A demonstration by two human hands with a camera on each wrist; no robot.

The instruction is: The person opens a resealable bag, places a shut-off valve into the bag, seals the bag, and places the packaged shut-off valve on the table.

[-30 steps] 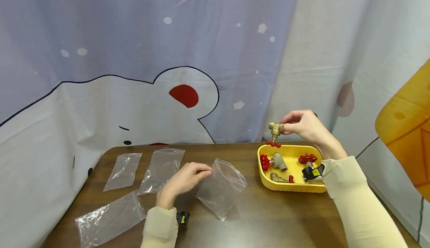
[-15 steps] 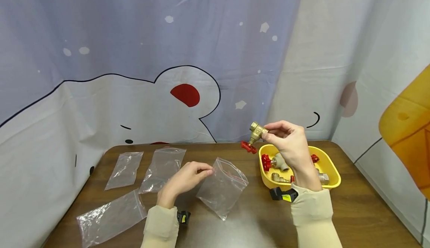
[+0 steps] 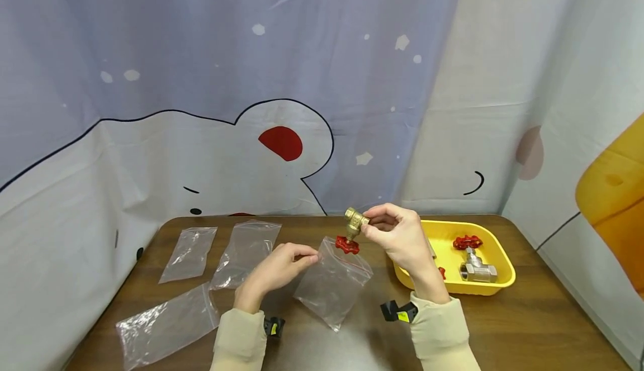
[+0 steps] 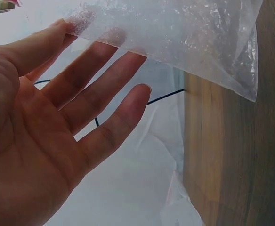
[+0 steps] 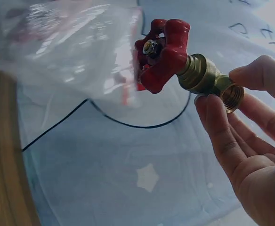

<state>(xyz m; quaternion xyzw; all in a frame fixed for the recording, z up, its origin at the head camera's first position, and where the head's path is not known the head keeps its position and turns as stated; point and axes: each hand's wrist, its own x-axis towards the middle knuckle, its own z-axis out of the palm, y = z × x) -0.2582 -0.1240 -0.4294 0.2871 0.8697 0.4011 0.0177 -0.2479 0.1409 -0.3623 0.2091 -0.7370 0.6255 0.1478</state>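
Note:
My left hand (image 3: 279,270) pinches the top edge of a clear zip bag (image 3: 329,290) between thumb and index finger, and the bag's mouth gapes at the top. In the left wrist view the bag (image 4: 198,42) hangs from the thumb and fingertips, with the little finger free. My right hand (image 3: 399,237) holds a brass valve (image 3: 354,223) by one end of its body. Its red handwheel (image 3: 347,245) points down, just over the bag's mouth. The right wrist view shows the red handwheel (image 5: 168,54) close to the bag's edge, whether touching I cannot tell.
A yellow tray (image 3: 505,262) stands at the right, holding a silver valve with a red wheel (image 3: 475,267) and other pieces partly hidden by my right hand. Three more clear bags (image 3: 188,253) lie flat on the wooden table (image 3: 533,326) at the left. A printed curtain (image 3: 201,52) hangs behind.
My right hand has carried the brass valve from above the yellow tray leftward and down to the bag's mouth. The left hand and its bag have stayed put.

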